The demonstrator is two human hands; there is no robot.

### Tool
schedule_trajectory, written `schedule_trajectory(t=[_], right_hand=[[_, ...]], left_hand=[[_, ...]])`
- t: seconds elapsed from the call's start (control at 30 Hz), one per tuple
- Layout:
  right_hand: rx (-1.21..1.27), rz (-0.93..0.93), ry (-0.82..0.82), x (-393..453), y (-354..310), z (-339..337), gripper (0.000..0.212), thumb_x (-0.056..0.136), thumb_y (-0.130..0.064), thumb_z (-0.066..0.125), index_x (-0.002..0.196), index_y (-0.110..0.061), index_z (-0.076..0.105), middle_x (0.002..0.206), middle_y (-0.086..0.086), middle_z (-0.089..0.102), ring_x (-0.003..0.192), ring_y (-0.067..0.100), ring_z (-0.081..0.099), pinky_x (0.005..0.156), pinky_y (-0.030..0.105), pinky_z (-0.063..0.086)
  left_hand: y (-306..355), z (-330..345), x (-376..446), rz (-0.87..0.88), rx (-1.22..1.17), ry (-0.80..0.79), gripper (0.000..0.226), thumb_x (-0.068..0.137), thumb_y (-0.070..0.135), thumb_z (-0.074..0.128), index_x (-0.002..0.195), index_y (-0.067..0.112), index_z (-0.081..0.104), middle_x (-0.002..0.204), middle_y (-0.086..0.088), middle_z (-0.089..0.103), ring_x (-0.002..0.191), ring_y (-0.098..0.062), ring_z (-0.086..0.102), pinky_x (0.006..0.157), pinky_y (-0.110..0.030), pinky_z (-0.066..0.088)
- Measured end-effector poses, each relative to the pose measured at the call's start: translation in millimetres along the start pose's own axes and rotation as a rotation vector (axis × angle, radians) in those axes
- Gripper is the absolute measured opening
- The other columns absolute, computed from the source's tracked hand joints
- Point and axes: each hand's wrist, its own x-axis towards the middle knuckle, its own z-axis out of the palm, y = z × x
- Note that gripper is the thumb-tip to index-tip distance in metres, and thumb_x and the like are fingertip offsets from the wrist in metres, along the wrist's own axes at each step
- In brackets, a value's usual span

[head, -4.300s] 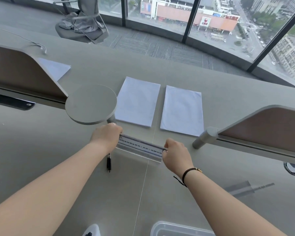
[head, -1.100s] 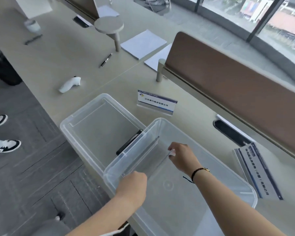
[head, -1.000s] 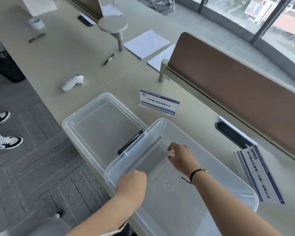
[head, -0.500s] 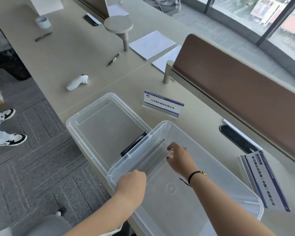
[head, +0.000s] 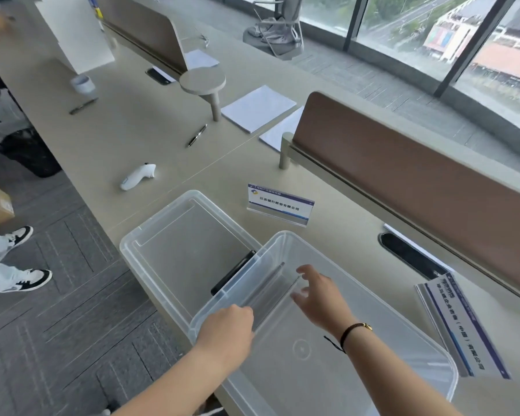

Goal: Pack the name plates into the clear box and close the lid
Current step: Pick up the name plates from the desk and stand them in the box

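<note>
Now both hands are in the clear box [head: 397, 334].
Left hand [head: 227, 334] has its grip clamped on a name plate [head: 270, 291] against the box's end wall; right hand [head: 323, 298] hovers beside it, fingers apart. Lid [head: 174, 235] lies alongside on the surface [head: 150, 139].

Clear box [head: 427, 352] at counter [head: 138, 136] near edge, lid [head: 174, 235] lying flat just left of it. One name plate [head: 270, 291] inside box against left wall, on edge. Left hand [head: 227, 331] curled over the plate's near end at box rim. Right hand [head: 320, 295] inside box, fingers spread, just off plate's far end. Second name plate [head: 279, 204] upright on counter behind box. Third name plate [head: 460, 322] flat to the right. White controller [head: 137, 176], pen [head: 197, 135], paper stacks [head: 258, 108] farther back.
</note>
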Motion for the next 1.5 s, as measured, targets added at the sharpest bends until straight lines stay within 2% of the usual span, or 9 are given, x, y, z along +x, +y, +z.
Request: schedule_trajectory(t=[0.13,0.27,0.47,0.57,0.7,0.9,1.07,1.2,1.5], right_hand=[[0.024,-0.030,0.064,-4.2,-7.4,-21.9,0.031,0.087,-0.034,0.064,0.117,-0.027,0.057,0.103,-0.008,0.064,0.089,0.011,0.064,0.078,0.028,0.052],[0.035,-0.060,0.172,2.2,-19.4,-44.0,0.018,0.085,-0.040,0.065,0.100,-0.029,0.065,0.077,-0.013,0.067,0.079,0.009,0.063,0.073,0.030,0.052],[0.081,-0.009,0.297,34.2,-24.9,-69.3,0.011,0.085,-0.036,0.066,0.095,-0.030,0.066,0.074,-0.014,0.066,0.076,0.011,0.063,0.072,0.031,0.053],[0.063,0.038,0.323,67.4,-22.6,-73.3,0.013,0.086,-0.034,0.065,0.097,-0.027,0.064,0.078,-0.012,0.064,0.080,0.015,0.063,0.073,0.032,0.051],[-0.025,0.147,0.304,114.1,-26.1,-69.4,0.026,0.087,-0.030,0.064,0.111,-0.022,0.059,0.099,-0.003,0.063,0.092,0.021,0.060,0.077,0.032,0.049],[-0.081,0.268,0.286,181.2,-31.7,-53.3,0.039,0.086,-0.026,0.062,0.123,-0.021,0.050,0.116,0.002,0.057,0.101,0.025,0.060,0.082,0.038,0.051],[-0.088,0.334,0.261,219.1,-32.0,-38.9,0.035,0.090,-0.025,0.057,0.124,-0.021,0.051,0.115,0.001,0.055,0.099,0.024,0.058,0.083,0.037,0.049],[-0.123,0.407,0.254,232.9,-32.4,-28.8,0.019,0.093,-0.022,0.051,0.108,-0.016,0.060,0.106,0.003,0.058,0.093,0.026,0.057,0.076,0.036,0.048],[-0.196,0.439,0.366,216.4,-45.8,-34.4,0.020,0.094,-0.032,0.052,0.107,-0.022,0.065,0.105,-0.002,0.065,0.092,0.026,0.059,0.068,0.032,0.040]], left_hand=[[0.8,-30.9,1.0,0.056,-0.068,0.145,0.025,0.096,0.039,0.051,0.095,0.016,0.059,0.090,-0.003,0.067,0.084,-0.024,0.064,0.070,-0.034,0.052],[-1.9,-68.3,14.6,0.085,-0.182,0.281,0.020,0.092,0.041,0.056,0.096,0.024,0.066,0.090,0.006,0.069,0.086,-0.021,0.065,0.075,-0.033,0.052],[-25.2,-117.0,75.2,0.099,-0.285,0.290,0.016,0.091,0.033,0.060,0.094,0.022,0.071,0.088,0.005,0.069,0.083,-0.016,0.064,0.077,-0.035,0.056],[-41.6,-130.9,132.2,0.108,-0.290,0.308,0.019,0.089,0.033,0.063,0.102,0.022,0.070,0.100,0.002,0.069,0.093,-0.021,0.063,0.084,-0.037,0.054],[-58.7,-146.9,207.7,0.154,-0.273,0.303,0.031,0.089,0.030,0.062,0.120,0.024,0.061,0.117,-0.003,0.062,0.103,-0.026,0.060,0.089,-0.042,0.051],[-80.4,-146.2,297.8,0.199,-0.212,0.163,0.040,0.093,0.027,0.056,0.133,0.023,0.050,0.133,-0.006,0.051,0.108,-0.029,0.057,0.090,-0.041,0.049],[-93.0,-132.1,336.0,0.275,-0.071,0.104,0.025,0.094,0.027,0.053,0.118,0.021,0.059,0.113,-0.007,0.061,0.098,-0.033,0.060,0.084,-0.041,0.050],[-98.6,-126.2,350.9,0.341,-0.057,0.146,0.013,0.094,0.023,0.053,0.097,0.017,0.065,0.091,-0.007,0.063,0.086,-0.035,0.061,0.071,-0.040,0.051],[-99.1,-141.3,343.0,0.425,-0.111,0.241,0.012,0.094,0.020,0.056,0.091,0.010,0.063,0.089,-0.010,0.062,0.083,-0.038,0.060,0.067,-0.040,0.049]])
